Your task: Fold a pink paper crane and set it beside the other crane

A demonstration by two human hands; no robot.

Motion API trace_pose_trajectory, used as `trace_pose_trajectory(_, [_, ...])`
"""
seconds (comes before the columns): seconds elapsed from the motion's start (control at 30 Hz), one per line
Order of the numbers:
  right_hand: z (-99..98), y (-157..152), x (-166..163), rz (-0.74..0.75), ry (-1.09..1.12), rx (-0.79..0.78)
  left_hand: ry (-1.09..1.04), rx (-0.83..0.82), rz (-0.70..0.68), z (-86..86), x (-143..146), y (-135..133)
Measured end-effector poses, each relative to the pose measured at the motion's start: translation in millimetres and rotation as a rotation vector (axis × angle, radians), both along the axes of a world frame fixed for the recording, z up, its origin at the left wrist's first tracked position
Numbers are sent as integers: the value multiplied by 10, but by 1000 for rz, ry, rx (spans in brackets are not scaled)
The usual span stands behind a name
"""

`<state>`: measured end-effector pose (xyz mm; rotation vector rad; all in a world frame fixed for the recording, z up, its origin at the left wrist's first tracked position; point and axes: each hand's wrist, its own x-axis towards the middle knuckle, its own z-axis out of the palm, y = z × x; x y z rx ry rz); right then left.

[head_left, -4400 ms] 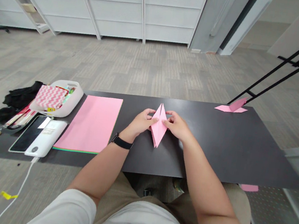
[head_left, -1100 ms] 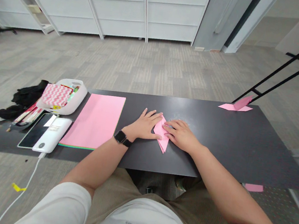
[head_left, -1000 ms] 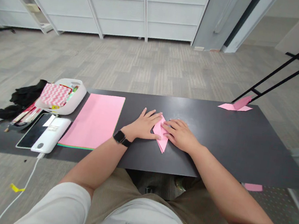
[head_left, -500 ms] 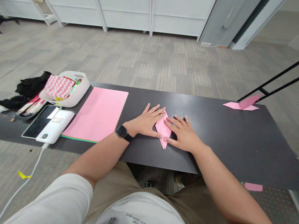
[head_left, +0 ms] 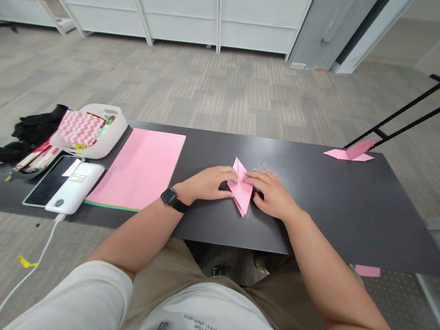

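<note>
A folded piece of pink paper, diamond-like with a pointed top and a split lower tip, lies on the dark table in front of me. My left hand is at its left side, fingers bent and thumb at the edge, closed on the paper. From the right, my right hand reaches over with its fingertips on the upper part of the paper. Its thumb is bent near the right edge. The fingertips cover part of the folds.
Left of my hands lies a stack of coloured sheets, pink on top. Farther left are a white power bank with a cable, a tablet-like device, a white basket and black cloth. A folded pink paper figure stands at the table's far right.
My hands have gone from lying flat and spread on the folded paper to bent fingers at its sides. The paper's upper point is uncovered, and its lower layers have spread slightly.
</note>
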<state>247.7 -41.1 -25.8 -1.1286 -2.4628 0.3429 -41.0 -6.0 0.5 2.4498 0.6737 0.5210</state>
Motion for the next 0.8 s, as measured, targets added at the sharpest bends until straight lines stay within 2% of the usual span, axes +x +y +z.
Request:
trace_pose_trajectory(0.2, [22, 78, 2, 11, 81, -12, -18, 20, 44, 44, -18, -7])
trace_pose_trajectory(0.3, [35, 98, -13, -12, 102, -5, 4, 89, 44, 29, 13, 8])
trace_pose_trajectory(0.47, [53, 89, -49, -79, 91, -1, 121, 186, 166, -48, 87, 28])
trace_pose_trajectory(0.63, [23, 102, -64, -111, 83, 9, 163, 151, 224, -105, 119, 51])
trace_pose_trajectory(0.8, [-39, 136, -55, -144, 59, -20, 81, 70, 291, -91, 126, 59])
